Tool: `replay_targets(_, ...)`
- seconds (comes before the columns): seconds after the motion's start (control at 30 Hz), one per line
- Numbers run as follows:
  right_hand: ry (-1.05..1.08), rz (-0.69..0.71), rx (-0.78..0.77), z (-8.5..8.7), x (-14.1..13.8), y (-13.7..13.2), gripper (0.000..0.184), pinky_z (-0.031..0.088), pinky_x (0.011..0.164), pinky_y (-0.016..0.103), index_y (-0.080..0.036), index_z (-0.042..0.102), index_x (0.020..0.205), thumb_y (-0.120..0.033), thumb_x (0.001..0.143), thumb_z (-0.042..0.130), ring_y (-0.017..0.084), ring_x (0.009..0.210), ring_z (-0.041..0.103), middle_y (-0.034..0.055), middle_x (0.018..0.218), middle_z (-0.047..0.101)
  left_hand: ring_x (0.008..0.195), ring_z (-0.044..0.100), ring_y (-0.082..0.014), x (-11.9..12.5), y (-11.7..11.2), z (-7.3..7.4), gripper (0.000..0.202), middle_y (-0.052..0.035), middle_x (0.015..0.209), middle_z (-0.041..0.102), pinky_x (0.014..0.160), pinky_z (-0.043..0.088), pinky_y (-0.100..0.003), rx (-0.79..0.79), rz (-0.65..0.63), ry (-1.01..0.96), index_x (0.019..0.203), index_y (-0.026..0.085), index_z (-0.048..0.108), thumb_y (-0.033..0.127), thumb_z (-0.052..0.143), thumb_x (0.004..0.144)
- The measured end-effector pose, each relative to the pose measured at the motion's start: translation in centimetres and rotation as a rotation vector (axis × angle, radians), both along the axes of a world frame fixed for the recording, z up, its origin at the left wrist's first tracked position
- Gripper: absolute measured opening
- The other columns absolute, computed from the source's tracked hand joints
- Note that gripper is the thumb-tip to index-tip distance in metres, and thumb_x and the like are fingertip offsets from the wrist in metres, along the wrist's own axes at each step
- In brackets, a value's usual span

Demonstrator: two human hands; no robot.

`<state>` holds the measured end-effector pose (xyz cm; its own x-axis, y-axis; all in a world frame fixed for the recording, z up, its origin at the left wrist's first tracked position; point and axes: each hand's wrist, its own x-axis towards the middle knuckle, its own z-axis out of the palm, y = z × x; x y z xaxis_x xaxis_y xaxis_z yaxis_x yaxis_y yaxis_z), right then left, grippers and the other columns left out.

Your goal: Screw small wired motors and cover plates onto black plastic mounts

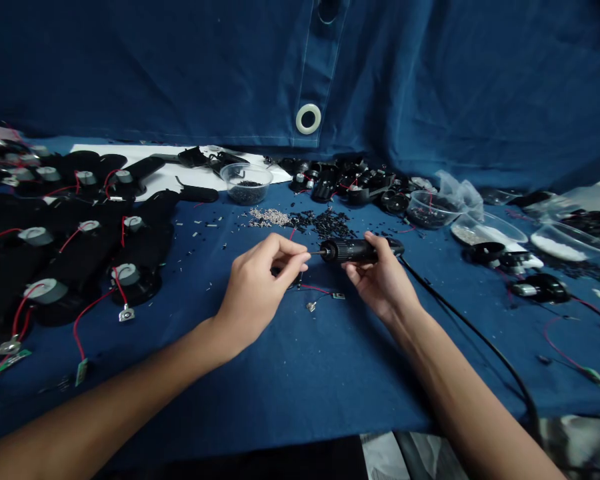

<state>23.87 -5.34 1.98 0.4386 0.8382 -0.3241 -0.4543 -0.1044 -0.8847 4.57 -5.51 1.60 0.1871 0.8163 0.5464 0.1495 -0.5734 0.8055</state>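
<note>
A black electric screwdriver [353, 251] lies level in my right hand [383, 277], its bit pointing left and its cord trailing off to the lower right. My left hand [263, 283] pinches at the tip of the bit with thumb and forefinger; whatever tiny piece may sit there is too small to make out. Beneath the left fingers a dark part is mostly hidden, with a red wire [315, 289] running from it to a small green circuit board [338, 295]. A small metal piece [311, 307] on a wire rests on the blue cloth close by.
Piles of silver screws [269, 217] and small black pieces [325, 223] lie beyond my hands. Behind them stands a clear tub [247, 184] of dark bits. Black housings with motors [45, 291] fill the left side. Plastic bowls [573, 241] and a wired motor unit [540, 289] are at right.
</note>
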Motion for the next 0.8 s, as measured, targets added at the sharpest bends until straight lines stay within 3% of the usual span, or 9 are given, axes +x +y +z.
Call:
replay_targets(0.2, -0.201, -0.044, 0.067, 0.6, 2.2, 0.0, 0.018, 0.040, 0.033, 0.016, -0.017, 0.050, 0.077, -0.033, 0.079, 0.059, 0.009, 0.040, 0.050, -0.0011, 0.055, 0.055, 0.097, 0.058, -0.0180, -0.7, -0.3, -0.2, 0.035, -0.0059, 0.104, 0.061, 0.087, 0.049, -0.033, 0.294, -0.026, 0.335, 0.113, 0.017, 0.054, 0.032, 0.065, 0.084)
replay_targets(0.43, -0.446, -0.182, -0.136, -0.1, 8.5, -0.3, 0.021, 0.032, 0.029, 0.017, -0.016, 0.051, 0.071, -0.035, 0.076, 0.059, 0.008, 0.035, 0.043, 0.0003, 0.049, 0.054, 0.093, 0.051, -0.0210, -1.8, -0.1, -0.6, 0.023, -0.0069, 0.101, 0.056, 0.082, 0.044, -0.037, 0.492, -0.161, 0.790, 0.105, 0.015, 0.055, 0.032, 0.056, 0.090)
replay_targets(0.53, -0.551, -0.242, -0.258, -0.7, 10.4, -0.9, 0.024, 0.031, 0.028, 0.018, -0.015, 0.052, 0.067, -0.036, 0.072, 0.064, 0.009, 0.033, 0.043, 0.0028, 0.047, 0.055, 0.089, 0.051, -0.0190, -2.3, 0.6, -0.7, 0.013, -0.0062, 0.098, 0.056, 0.079, 0.042, -0.034, 0.558, -0.182, 0.879, 0.102, 0.016, 0.058, 0.021, 0.048, 0.094)
replay_targets(0.63, -0.635, -0.267, -0.342, -1.2, 11.4, -1.2, 0.026, 0.032, 0.027, 0.019, -0.014, 0.054, 0.065, -0.038, 0.071, 0.066, 0.010, 0.033, 0.044, 0.0042, 0.045, 0.055, 0.088, 0.051, -0.0175, -2.8, 1.3, -0.6, 0.017, -0.0056, 0.097, 0.057, 0.080, 0.041, -0.032, 0.605, -0.234, 0.907, 0.103, 0.016, 0.059, 0.015, 0.044, 0.094)
replay_targets(0.8, -0.681, -0.216, -0.377, -2.3, 11.9, -0.8, 0.028, 0.037, 0.030, 0.022, -0.013, 0.057, 0.067, -0.038, 0.070, 0.067, 0.012, 0.036, 0.047, 0.0060, 0.049, 0.058, 0.088, 0.054, -0.0187, -4.1, 2.3, 0.2, 0.019, -0.0059, 0.096, 0.060, 0.081, 0.041, -0.033, 0.660, -0.244, 0.939, 0.101, 0.017, 0.060, 0.013, 0.043, 0.094)
